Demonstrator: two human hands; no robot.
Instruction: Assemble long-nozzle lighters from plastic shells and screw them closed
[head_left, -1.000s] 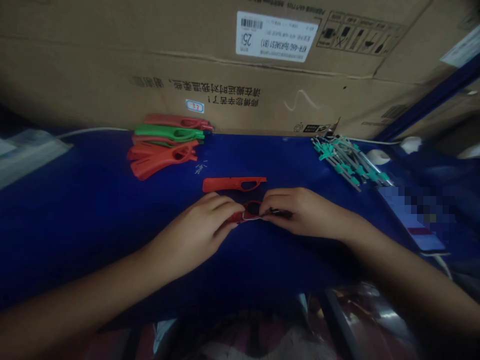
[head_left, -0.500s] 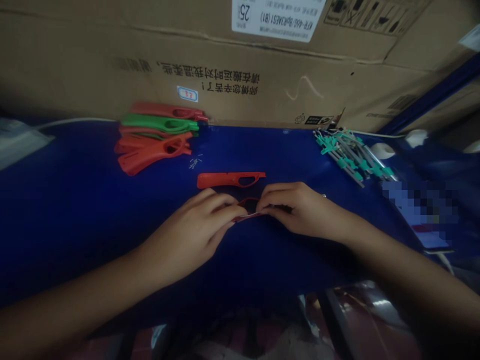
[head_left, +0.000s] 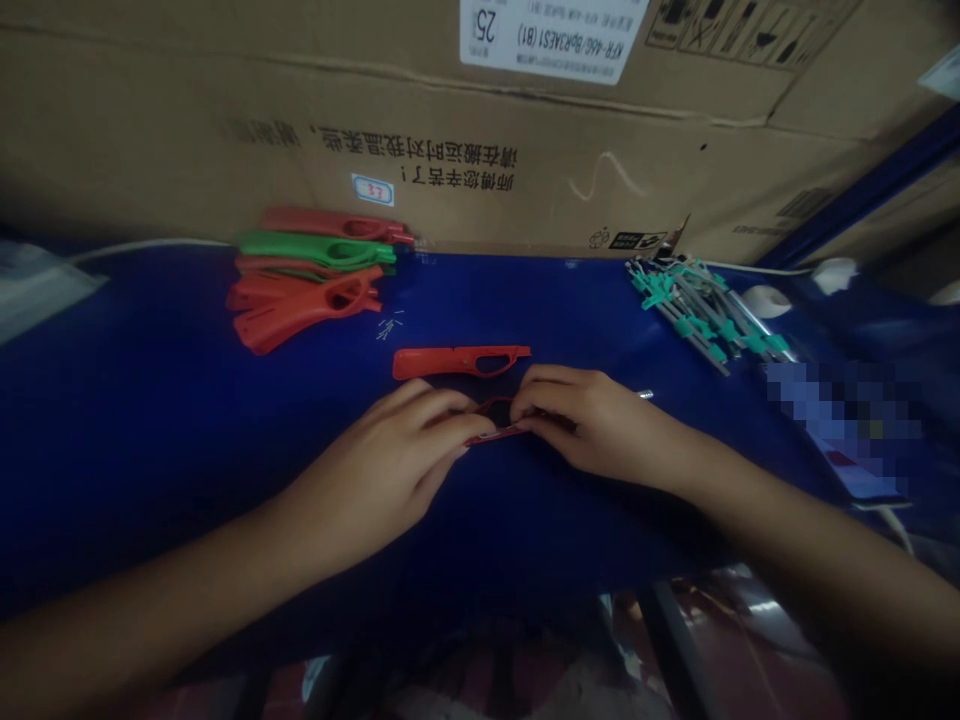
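Low over the blue table, both hands pinch one red plastic lighter casing with an oval trigger opening. My left hand is closed on its left end, thumb and fingertips near the opening. My right hand grips the other end, fingers curled over it. Much of the casing is hidden by the fingers. A shiny metal tube end shows just beyond my right wrist; what it joins is hidden. A second red casing half lies flat right behind the hands.
Red casings and a green one are piled at the back left, with tiny metal pins nearby. Metal tubes with teal parts lie back right, near a phone. A cardboard box stands behind.
My right fingers have shifted slightly on the casing, and more of the metal tube end shows past my right wrist. My left hand stays almost still.
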